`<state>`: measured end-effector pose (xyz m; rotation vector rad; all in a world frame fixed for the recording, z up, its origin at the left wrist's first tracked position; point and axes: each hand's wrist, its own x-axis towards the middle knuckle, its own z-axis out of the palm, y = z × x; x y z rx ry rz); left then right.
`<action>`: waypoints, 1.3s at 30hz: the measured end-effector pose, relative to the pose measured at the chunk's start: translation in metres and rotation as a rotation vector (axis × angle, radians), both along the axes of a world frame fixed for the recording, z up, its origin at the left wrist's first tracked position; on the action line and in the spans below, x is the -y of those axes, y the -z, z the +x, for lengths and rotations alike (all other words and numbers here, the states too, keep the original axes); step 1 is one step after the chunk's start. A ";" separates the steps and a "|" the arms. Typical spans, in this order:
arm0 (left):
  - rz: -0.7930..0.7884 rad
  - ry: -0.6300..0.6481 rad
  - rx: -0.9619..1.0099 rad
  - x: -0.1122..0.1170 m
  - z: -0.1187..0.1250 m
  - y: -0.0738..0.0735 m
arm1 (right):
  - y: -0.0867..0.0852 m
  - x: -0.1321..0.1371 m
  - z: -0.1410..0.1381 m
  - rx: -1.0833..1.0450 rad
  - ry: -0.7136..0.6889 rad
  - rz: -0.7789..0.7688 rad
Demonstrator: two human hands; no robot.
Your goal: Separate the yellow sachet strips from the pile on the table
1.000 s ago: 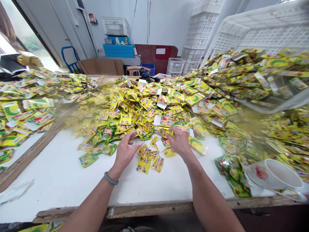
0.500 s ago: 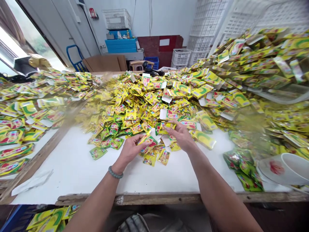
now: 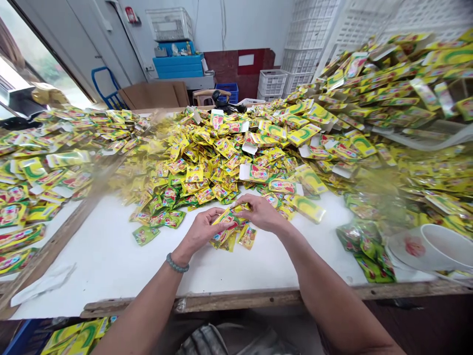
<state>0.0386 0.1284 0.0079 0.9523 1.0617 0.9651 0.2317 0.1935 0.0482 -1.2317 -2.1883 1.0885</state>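
Note:
Both hands meet over the white table (image 3: 111,256), just in front of a big heap of small yellow sachets (image 3: 218,158). My left hand (image 3: 201,231), with a bead bracelet at the wrist, is closed on a small bunch of yellow sachets (image 3: 228,219). My right hand (image 3: 260,212) pinches the same bunch from the right side. A few loose sachets (image 3: 247,237) lie on the table under and beside the hands.
Sachets cover the far and right table and a left side surface (image 3: 37,162). A white cup on a saucer (image 3: 439,249) stands at the right edge. White crates (image 3: 273,81), a blue box (image 3: 181,66) and a blue chair (image 3: 107,88) stand at the back.
My right hand has pulled back from the heap with sachets and come to my left hand. Both now hold one bunch together, nearer to me.

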 end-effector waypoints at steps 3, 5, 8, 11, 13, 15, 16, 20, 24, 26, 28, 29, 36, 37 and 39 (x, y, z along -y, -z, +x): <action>-0.042 -0.017 0.062 -0.001 0.000 0.001 | 0.005 0.000 -0.002 -0.070 0.029 0.000; -0.061 -0.057 0.086 -0.001 -0.001 0.001 | 0.004 0.000 -0.002 -0.155 0.071 -0.006; -0.048 -0.066 0.108 -0.001 -0.002 0.001 | 0.000 -0.001 -0.002 -0.187 0.070 0.037; -0.034 -0.074 0.125 0.001 -0.002 0.001 | -0.005 0.002 -0.004 -0.134 0.038 0.102; -0.049 -0.067 0.142 0.001 -0.001 0.001 | -0.006 0.005 -0.007 -0.116 0.017 0.107; -0.071 -0.056 0.170 0.000 -0.001 0.001 | -0.004 0.008 -0.010 -0.125 0.015 0.087; -0.083 -0.059 0.189 -0.001 0.000 0.001 | -0.003 0.009 -0.011 -0.149 0.032 0.075; -0.092 -0.123 0.238 -0.003 0.000 0.000 | 0.002 0.013 -0.015 -0.250 0.128 0.088; -0.083 -0.154 0.217 -0.002 0.002 0.002 | 0.000 0.020 -0.022 -0.156 0.075 0.113; -0.061 -0.160 0.203 -0.002 0.003 0.004 | -0.003 0.024 -0.025 -0.128 0.080 0.075; -0.020 -0.154 0.184 -0.001 0.005 0.005 | -0.005 0.028 -0.029 -0.080 0.065 0.049; 0.001 -0.151 0.174 -0.001 0.006 0.005 | -0.006 0.029 -0.030 -0.056 0.046 0.041; 0.093 -0.370 0.188 -0.003 0.011 -0.008 | 0.001 0.021 -0.029 -0.347 0.313 0.158; 0.103 -0.389 0.195 -0.003 0.011 -0.009 | 0.005 0.020 -0.029 -0.362 0.315 0.117; 0.129 -0.400 0.175 -0.002 0.010 -0.008 | 0.012 0.020 -0.032 -0.406 0.242 -0.054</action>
